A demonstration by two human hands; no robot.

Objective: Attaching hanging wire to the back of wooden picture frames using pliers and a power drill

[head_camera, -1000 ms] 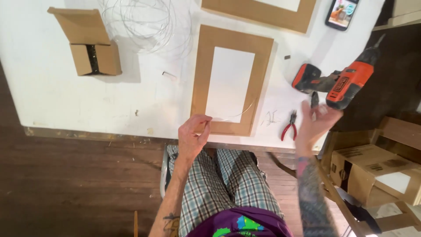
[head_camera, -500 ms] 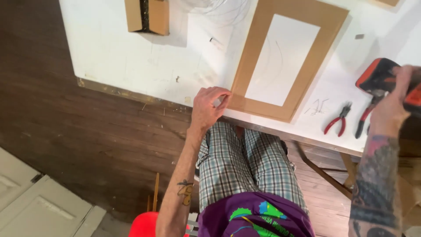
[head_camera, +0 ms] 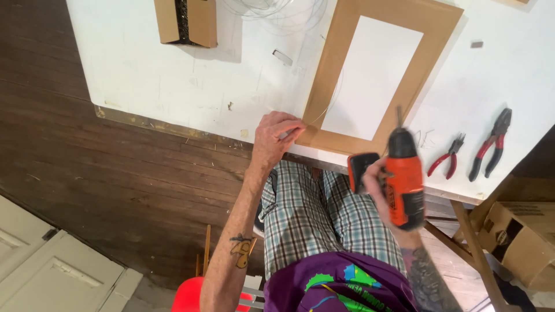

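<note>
The left hand (head_camera: 276,137) rests at the near left corner of the brown picture frame (head_camera: 378,69), fingers curled tight and pinched on what looks like the end of a thin wire (head_camera: 329,107) that runs up across the frame's opening; the view is too fine there to be sure. Pinned at that corner, the hand seems to steady both wire and frame. The right hand (head_camera: 378,185) is wrapped fully around the grip of an orange and black cordless drill (head_camera: 400,179), held just below the frame's near edge with its bit aimed up at the frame. Right of the frame lie small red-handled cutters (head_camera: 446,157) and larger pliers (head_camera: 490,144). Left of the frame stands an open cardboard box (head_camera: 186,22). All rest on a scuffed white tabletop (head_camera: 173,86) over a dark plank floor (head_camera: 87,173), with a white panelled door (head_camera: 34,254) far left of the frame.
</note>
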